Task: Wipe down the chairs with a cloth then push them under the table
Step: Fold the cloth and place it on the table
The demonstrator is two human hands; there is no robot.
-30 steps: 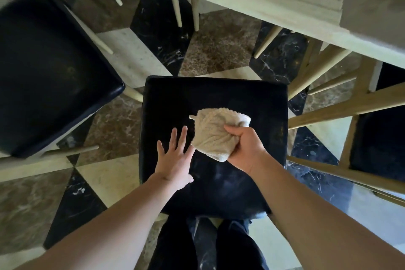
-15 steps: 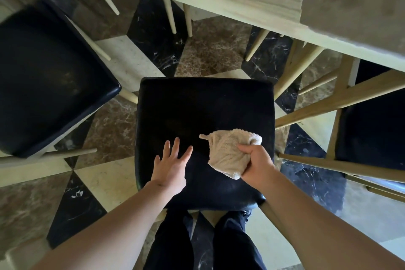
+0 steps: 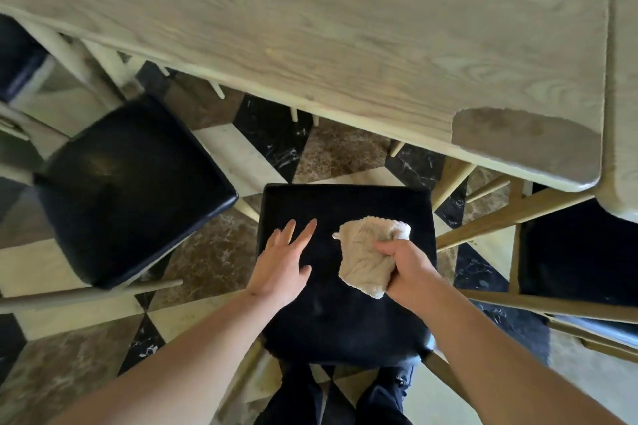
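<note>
right hand (image 3: 404, 269) grasping cloth (image 3: 366, 252) on chair seat (image 3: 345, 321), left hand (image 3: 279, 266) released

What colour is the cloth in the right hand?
Cream or off-white, with a nubby texture; the cloth shows in the head view, the only one.

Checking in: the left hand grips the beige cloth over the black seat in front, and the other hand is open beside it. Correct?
Not quite. The head view shows the right hand has the grip on the beige cloth over the black seat; the left hand is the open one beside it.
</note>
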